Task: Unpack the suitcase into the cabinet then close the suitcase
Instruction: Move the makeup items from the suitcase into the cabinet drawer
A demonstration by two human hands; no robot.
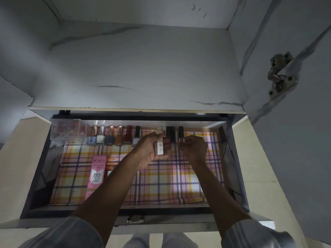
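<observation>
Your left hand [149, 149] holds a small pale rectangular box [159, 146], fingers wrapped round its far side and thumb behind, above the back half of the open drawer [231, 158]. Your right hand [194, 148] sits just beside it, fingers curled in a pinch on a slim tube with a dark cap [181, 135]; the tube's lower end meets your fingertips and its cap points to the drawer's rear wall. The two hands are near each other but not touching.

Between them, two more dark-capped tubes [171, 134] lie against the rear of the drawer. To the left runs a row of nail polish bottles [114, 136], lying side by side with caps toward the back. At the row's left end stands a clear plastic container [69, 130] holding reddish items too blurred to identify.

The drawer floor carries a checked liner [161, 183] in pink, yellow and purple. On its left part lies a pink carton [96, 176] printed "POND'S BB+ CREAM", partly hidden by your left forearm.

Above the drawer, the cabinet shelf [143, 68] shows a marbled grey surface. A metal hinge [280, 76] is fixed at the right, where the door [304, 140] stands open. The suitcase is not in view.
</observation>
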